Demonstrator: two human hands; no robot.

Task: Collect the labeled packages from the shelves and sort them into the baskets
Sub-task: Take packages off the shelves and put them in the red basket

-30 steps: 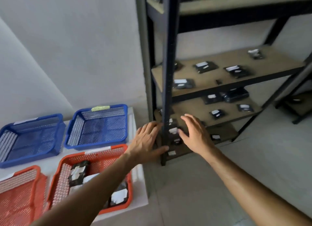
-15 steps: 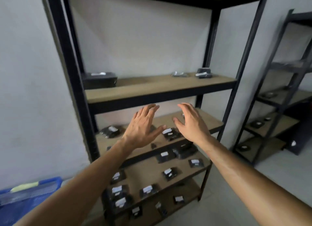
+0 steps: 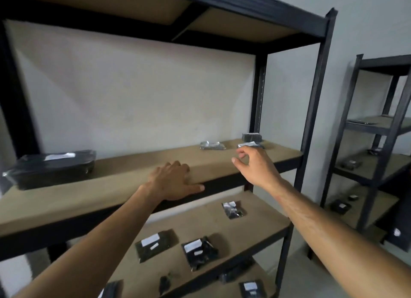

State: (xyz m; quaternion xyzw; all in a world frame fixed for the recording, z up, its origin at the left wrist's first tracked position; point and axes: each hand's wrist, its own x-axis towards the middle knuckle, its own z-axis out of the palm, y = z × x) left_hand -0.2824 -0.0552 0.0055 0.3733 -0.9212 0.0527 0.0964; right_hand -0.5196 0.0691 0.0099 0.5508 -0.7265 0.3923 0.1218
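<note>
Far left, big package [image 3: 50,167] on upper shelf [image 3: 124,186], untouched. My left hand [image 3: 172,182] flat on shelf edge, fingers relaxed, gripping nothing. My right hand [image 3: 255,166] loosely curled, empty, near small package [image 3: 249,144] at far right. More packages [image 3: 199,251] on lower shelf. No baskets in view; I judge plenty left to collect.

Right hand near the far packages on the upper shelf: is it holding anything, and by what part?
Nothing is held. The right hand hovers with fingers loosely curled just short of the small package; the left hand rests flat on the shelf edge.
</note>
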